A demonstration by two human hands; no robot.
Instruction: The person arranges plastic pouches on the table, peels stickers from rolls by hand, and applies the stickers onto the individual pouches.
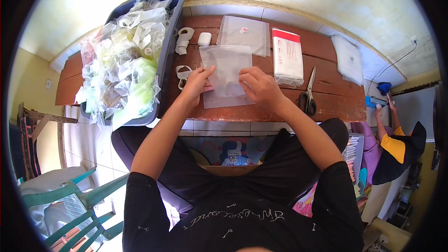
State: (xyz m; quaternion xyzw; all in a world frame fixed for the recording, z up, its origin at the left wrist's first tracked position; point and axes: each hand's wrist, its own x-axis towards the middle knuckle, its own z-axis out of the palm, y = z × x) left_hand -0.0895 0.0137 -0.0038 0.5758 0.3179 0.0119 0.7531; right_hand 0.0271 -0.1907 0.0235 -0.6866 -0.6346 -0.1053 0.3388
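Note:
A frosted clear plastic bag (pixel 227 72) lies on the brown wooden table before me. My left hand (pixel 196 84) is at the bag's left edge, fingers curled and thumb over the plastic. Just under that hand a small pink piece (pixel 208 88) shows; I cannot tell whether it is gripped. My right hand (pixel 262 86) is at the right edge, its bent fingers pinching at the plastic. Behind lies another clear bag (pixel 254 32) with a small red-and-white round mark. To the right are a red-and-white pack (pixel 287 58) and black-handled scissors (pixel 308 98).
A grey-blue tub (pixel 173 32) heaped with filled plastic bags (pixel 126 60) stands at left. Near it are white rolls (pixel 185 39) and a small white case (pixel 204 39). Clear bags (pixel 347 58) lie at the table's right end. Another person (pixel 396 147) sits at far right.

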